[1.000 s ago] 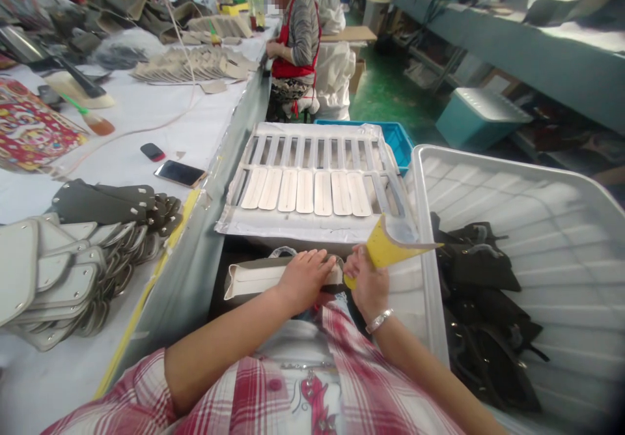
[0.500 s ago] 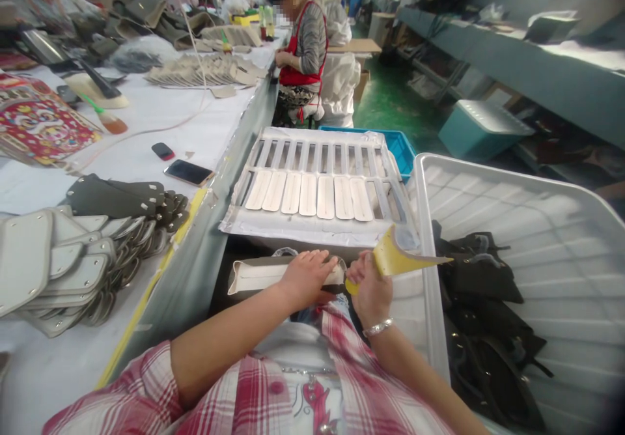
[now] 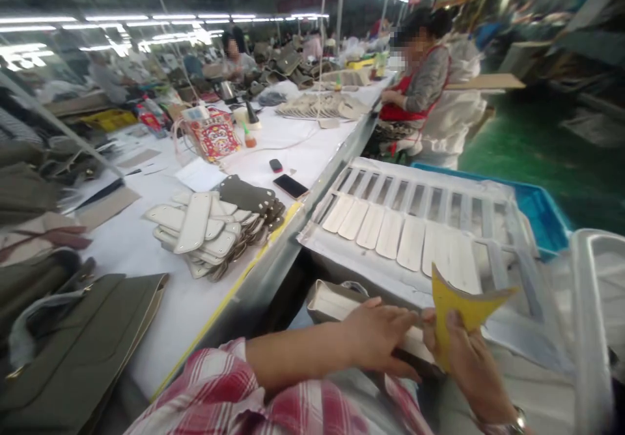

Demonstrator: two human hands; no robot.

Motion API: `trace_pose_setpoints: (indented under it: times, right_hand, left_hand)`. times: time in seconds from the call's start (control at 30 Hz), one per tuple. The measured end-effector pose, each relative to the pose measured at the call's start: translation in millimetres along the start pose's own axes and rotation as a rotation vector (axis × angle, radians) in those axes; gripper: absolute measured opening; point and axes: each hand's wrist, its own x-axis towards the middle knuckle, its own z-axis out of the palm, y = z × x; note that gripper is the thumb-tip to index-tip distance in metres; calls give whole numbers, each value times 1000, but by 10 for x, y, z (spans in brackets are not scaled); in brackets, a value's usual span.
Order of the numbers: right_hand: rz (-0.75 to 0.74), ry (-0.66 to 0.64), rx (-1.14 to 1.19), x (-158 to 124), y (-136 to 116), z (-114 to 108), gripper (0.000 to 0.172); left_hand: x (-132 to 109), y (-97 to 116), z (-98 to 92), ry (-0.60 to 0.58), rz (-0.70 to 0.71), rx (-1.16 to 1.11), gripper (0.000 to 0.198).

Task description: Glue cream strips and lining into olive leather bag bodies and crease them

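Observation:
My left hand (image 3: 378, 337) lies with fingers spread on a dark bag with a cream base (image 3: 334, 301), which rests on my lap below the white rack. In my right hand (image 3: 466, 357) is a yellow curved scraper-like piece (image 3: 459, 305), gripped between thumb and fingers just right of the bag. Pale rounded strips (image 3: 411, 243) lie in a row on the slotted white rack (image 3: 371, 275) in front of me. Part of the bag is hidden under my left hand and forearm.
White and dark strap pieces (image 3: 195, 223) are piled on the white table (image 3: 170, 311) at left, near a phone (image 3: 290, 186). A green-grey bag (image 3: 83, 350) lies nearer. A blue crate (image 3: 541, 210) and white bin (image 3: 590, 331) stand right. A person in a red apron (image 3: 415, 90) sits ahead.
The view has swung left and up, showing more of the table and the ceiling lights. My right hand has turned the yellow piece more upright. My left hand's fingers have spread on the bag.

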Motion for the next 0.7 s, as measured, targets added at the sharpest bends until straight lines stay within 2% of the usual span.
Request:
trace_pose_setpoints:
  times: [0.07,0.1,0.13,0.17,0.2,0.27,0.37,0.5,0.7]
  right_hand:
    - [15,-90,-131,84,-87,-59,45]
    - [31,-170,-198,131,-141,-66,45]
    - [55,-282,-255,183,-199,-56,45]
    - [90,-415,-299,241,-258,-27,45]
    - [129,-547,-330,306,-316,16,46]
    - [198,-747,-390,451,-412,127,51]
    - [208,-897,-571,686,-495,298,51]
    - [-74,-913,-901,949,-522,537,33]
    - [-302,-848,-1095,1157,-427,1075,46]
  left_hand:
    - [-323,-234,-234,250,-171,-223,57]
    - [-495,-373,-322,436,-308,-322,47]
    - [-658,-516,-377,568,-427,-451,43]
    - [-798,-654,-395,639,-512,-629,43]
    - [-908,-776,-377,657,-569,-815,45]
    - [-1029,-940,-254,586,-589,-1115,49]
    - [-1008,-975,3,528,-534,-1260,49]
    - [-889,-864,196,589,-530,-1220,55]
    - [-897,-822,148,540,-542,-1213,63]
